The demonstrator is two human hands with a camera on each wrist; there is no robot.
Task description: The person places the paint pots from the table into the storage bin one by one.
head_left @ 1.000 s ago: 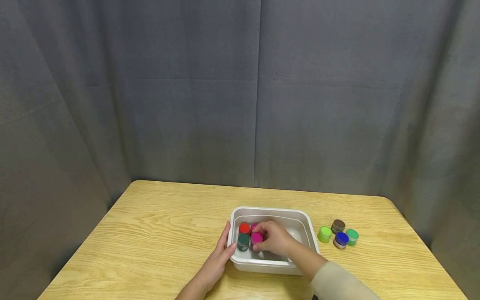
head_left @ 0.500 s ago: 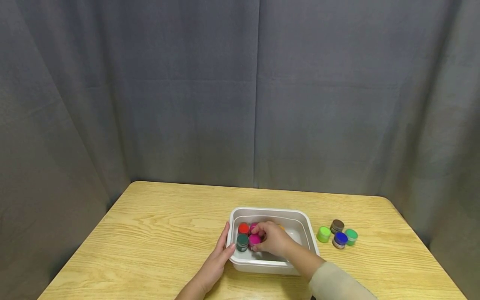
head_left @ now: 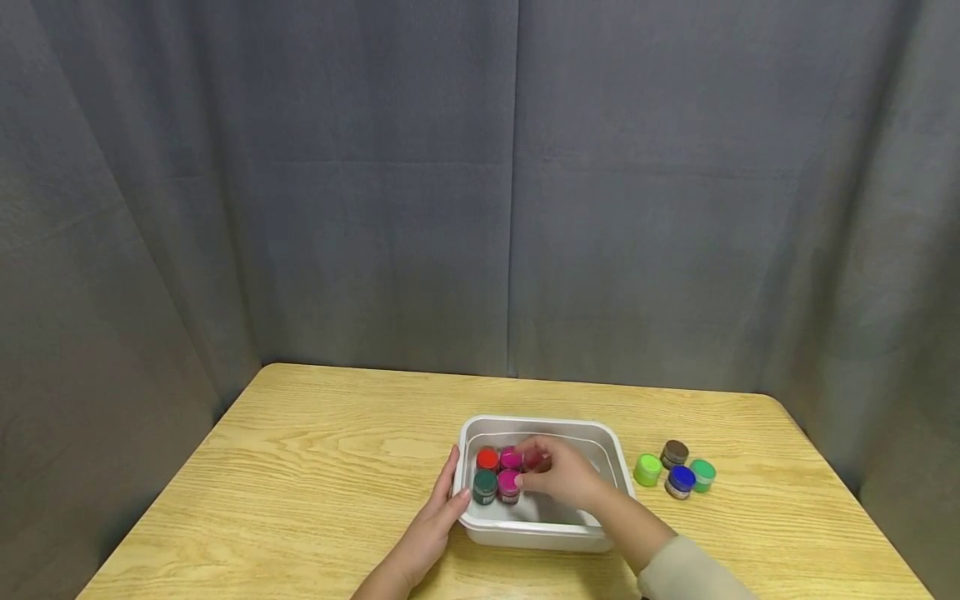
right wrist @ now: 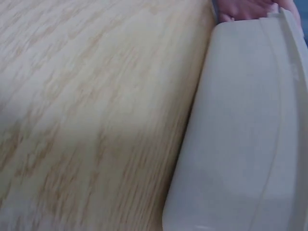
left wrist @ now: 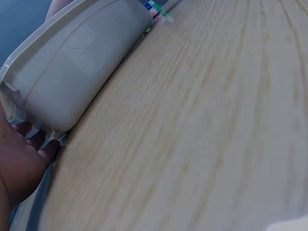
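In the head view my left hand (head_left: 431, 533) holds the left end of a white plastic tub (head_left: 540, 538), thumb at the rim and fingers along the outer wall. Inside the tub's left half stand small paint jars: one with a red lid (head_left: 487, 459), one dark green (head_left: 484, 486), and two magenta ones, a back jar (head_left: 511, 457) and a front jar (head_left: 509, 486). My right hand (head_left: 562, 475) reaches into the tub just right of the magenta jars, thumb and forefinger spread apart, thumb tip at the front jar's edge. Something dark red shows partly hidden beneath its fingers.
Right of the tub, a cluster of jars stands on the wooden table (head_left: 360, 467): lime green (head_left: 648, 470), brown (head_left: 675, 453), blue (head_left: 681, 482) and teal (head_left: 703, 474). Grey curtains (head_left: 375, 208) hang behind and on both sides.
My right hand has let go of the front magenta jar and drawn back slightly to the right, uncovering both magenta lids. An orange lid glimpsed behind it is now hidden. My left hand stays put.
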